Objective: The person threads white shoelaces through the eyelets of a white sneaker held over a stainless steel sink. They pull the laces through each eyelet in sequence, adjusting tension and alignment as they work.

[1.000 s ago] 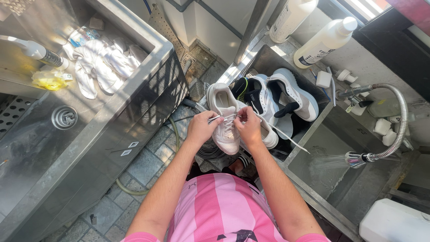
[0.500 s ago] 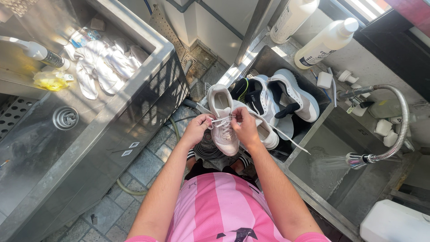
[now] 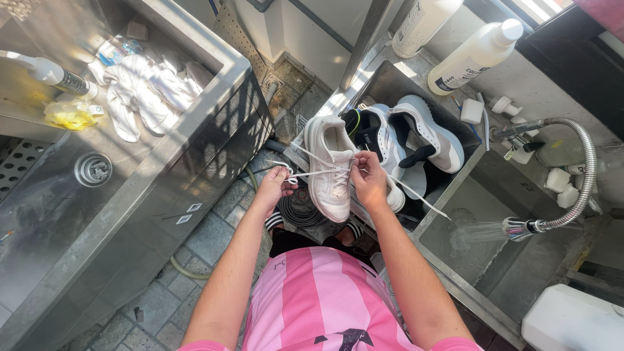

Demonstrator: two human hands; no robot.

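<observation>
Left hand now further out, lace seemingly taut.

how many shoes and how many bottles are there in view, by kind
White sneaker held in the hands: 1
Sneakers lying in the sink basin: 2
White squeeze bottles on the ledge: 2
Spray bottle by the left basin: 1
Total: 6
</observation>
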